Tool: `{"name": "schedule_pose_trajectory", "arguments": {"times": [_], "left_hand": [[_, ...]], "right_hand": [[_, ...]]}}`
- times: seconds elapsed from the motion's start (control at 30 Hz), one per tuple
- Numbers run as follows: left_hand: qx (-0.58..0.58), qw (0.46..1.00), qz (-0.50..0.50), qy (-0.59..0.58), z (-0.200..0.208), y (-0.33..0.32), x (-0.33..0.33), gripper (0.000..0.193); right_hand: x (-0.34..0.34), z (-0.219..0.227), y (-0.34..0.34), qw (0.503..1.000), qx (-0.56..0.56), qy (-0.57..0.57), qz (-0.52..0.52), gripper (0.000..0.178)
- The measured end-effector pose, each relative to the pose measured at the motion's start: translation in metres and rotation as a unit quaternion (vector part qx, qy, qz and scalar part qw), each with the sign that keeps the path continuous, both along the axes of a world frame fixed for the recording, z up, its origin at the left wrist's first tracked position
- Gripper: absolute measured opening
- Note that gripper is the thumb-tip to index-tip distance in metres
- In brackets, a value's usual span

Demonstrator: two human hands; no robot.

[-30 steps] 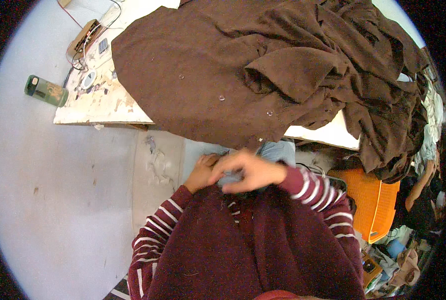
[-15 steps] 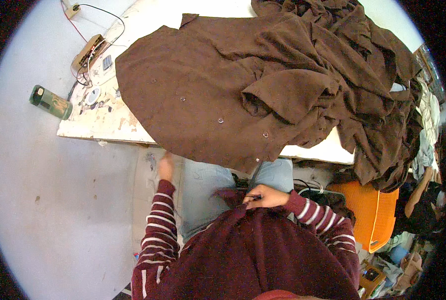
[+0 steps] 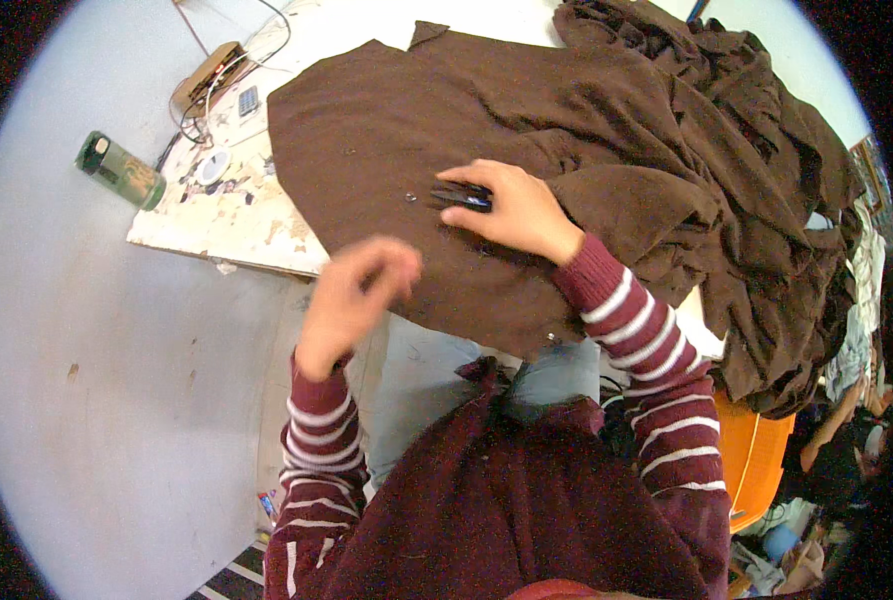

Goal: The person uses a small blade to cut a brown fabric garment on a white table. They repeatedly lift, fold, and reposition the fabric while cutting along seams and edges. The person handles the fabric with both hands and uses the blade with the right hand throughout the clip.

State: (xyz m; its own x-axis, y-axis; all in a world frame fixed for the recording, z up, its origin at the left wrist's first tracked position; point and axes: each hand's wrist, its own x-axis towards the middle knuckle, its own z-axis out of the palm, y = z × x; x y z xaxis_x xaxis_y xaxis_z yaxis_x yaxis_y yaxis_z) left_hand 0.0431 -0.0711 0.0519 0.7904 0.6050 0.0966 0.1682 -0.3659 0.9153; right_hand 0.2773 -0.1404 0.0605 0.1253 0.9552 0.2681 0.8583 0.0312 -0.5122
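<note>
A dark brown shirt [image 3: 366,110] lies spread over the white table, its near edge hanging over the front. Small round buttons run along it, among them a clear button [image 3: 411,197]. Over the middle of the shirt, my right hand [image 3: 516,205] is closed round small black thread snips [image 3: 463,196], whose tips point left toward that button. My left hand [image 3: 356,300] is above the shirt's near left edge, its fingers curled and smeared by motion. Whether it holds anything does not show.
A heap of brown cloth [image 3: 756,190] covers the table's right side. On the left are a green bottle [image 3: 121,170], a white roll [image 3: 212,166], a calculator [image 3: 248,100] and a wired box [image 3: 211,75]. An orange crate [image 3: 751,460] stands below right, near another person's arm [image 3: 832,425].
My right hand has risen from my lap onto the shirt with the snips. My left hand has come up from below the table edge to the shirt's near edge.
</note>
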Motion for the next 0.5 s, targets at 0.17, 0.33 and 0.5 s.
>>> {"name": "schedule_pose_trajectory", "arguments": {"times": [0.17,0.33,0.5], "left_hand": [[0.238,0.969,0.066,0.005,-0.023,0.081,0.048,0.018],[0.289,0.954,-0.031,0.066,-0.034,0.108,0.058,0.016],[0.341,0.932,-0.100,0.069,-0.033,0.117,0.064,0.013]], "right_hand": [[0.000,-0.042,0.049,0.989,0.008,0.148,-0.015,0.034],[0.006,-0.062,0.048,0.984,0.012,0.168,-0.054,0.032],[0.003,-0.059,0.048,0.984,0.001,0.172,-0.047,0.026]]}}
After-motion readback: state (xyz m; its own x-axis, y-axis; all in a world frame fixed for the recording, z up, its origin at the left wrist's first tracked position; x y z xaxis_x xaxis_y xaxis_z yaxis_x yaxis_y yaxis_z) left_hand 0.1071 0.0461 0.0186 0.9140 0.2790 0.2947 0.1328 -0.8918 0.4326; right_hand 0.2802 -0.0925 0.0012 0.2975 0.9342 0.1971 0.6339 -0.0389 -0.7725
